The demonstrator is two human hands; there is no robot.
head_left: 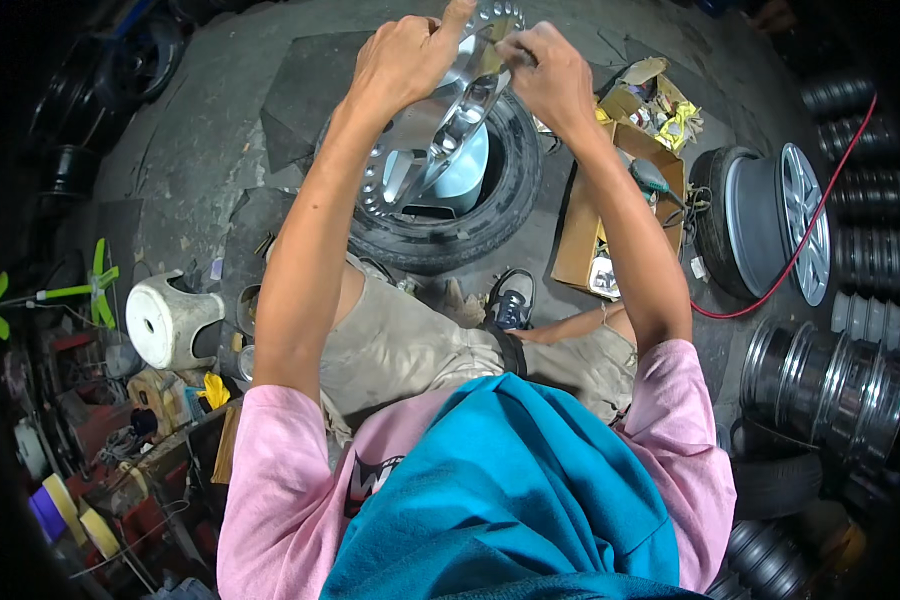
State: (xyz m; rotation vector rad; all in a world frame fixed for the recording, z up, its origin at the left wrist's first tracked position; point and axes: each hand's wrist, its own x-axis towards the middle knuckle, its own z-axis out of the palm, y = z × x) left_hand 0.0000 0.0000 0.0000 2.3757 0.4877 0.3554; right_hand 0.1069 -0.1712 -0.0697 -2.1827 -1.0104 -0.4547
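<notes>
A shiny silver alloy wheel (440, 135), with a row of small round holes along its edge, stands tilted in front of me. My left hand (402, 62) is closed on its upper left edge, thumb pointing up. Against the upper right of the wheel is my right hand (552, 72), its fingers curled in and slightly blurred; whatever they may hold is hidden. Beneath the wheel lies a black tire (448, 247) flat on the floor. A light blue object (477, 165) shows inside the tire, partly covered by the wheel's spokes.
Right of the tire, a cardboard box (578, 235) holds assorted items. Beyond it stand a tired wheel (755, 225), a red hose (805, 245) and stacked rims (820, 385). At left are a white stool (160, 320), green fan blades (98, 285) and cluttered tools. My shoe (512, 300) is near the tire.
</notes>
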